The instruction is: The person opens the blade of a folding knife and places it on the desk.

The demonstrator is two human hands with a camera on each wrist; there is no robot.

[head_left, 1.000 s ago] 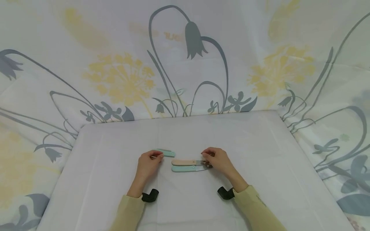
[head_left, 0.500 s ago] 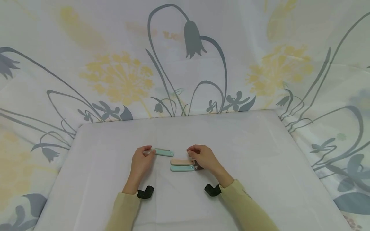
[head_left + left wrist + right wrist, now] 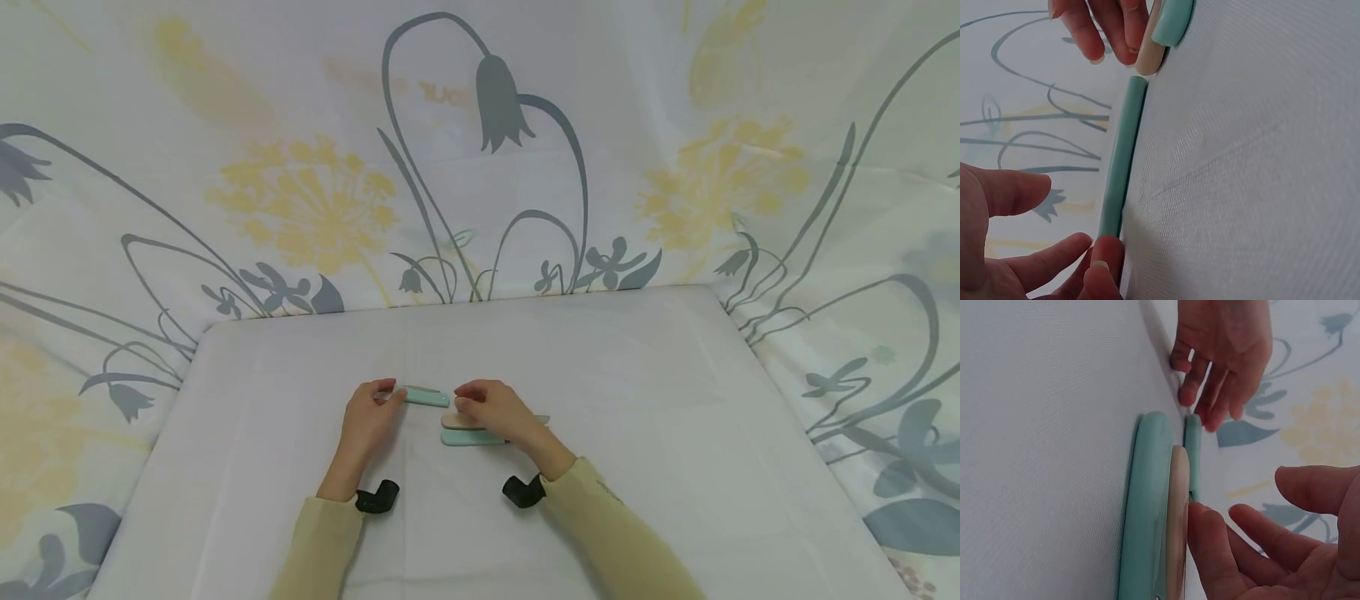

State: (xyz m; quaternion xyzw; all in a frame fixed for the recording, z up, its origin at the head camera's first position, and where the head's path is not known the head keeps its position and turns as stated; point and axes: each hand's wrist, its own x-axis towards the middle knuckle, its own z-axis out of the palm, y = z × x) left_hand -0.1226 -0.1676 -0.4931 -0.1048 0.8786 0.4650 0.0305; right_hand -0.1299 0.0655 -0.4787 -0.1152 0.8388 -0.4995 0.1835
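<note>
A folded knife with a mint handle [image 3: 427, 398] lies on the white cloth. My left hand [image 3: 367, 421] is at its left end; in the left wrist view, fingertips [image 3: 1109, 253] rest against that end while the thumb stays well apart. Just nearer to me, a peach-handled knife [image 3: 453, 422] and a second mint-handled knife [image 3: 468, 437] lie side by side, handles to the left. Over their blade side reaches my right hand [image 3: 498, 408], hiding much of them. In the right wrist view its fingers [image 3: 1210, 540] are loosely bent beside the peach handle, thumb apart, holding nothing.
The white-covered table [image 3: 300, 350] ends at the back against a hanging floral curtain [image 3: 480, 208], which also closes in both sides. Black wrist cameras [image 3: 378, 497] sit at both cuffs.
My right hand has moved left, from the blades toward the folded knife's right end. My left hand shifted slightly left early on, then stayed. The knives lie nearly where they were.
</note>
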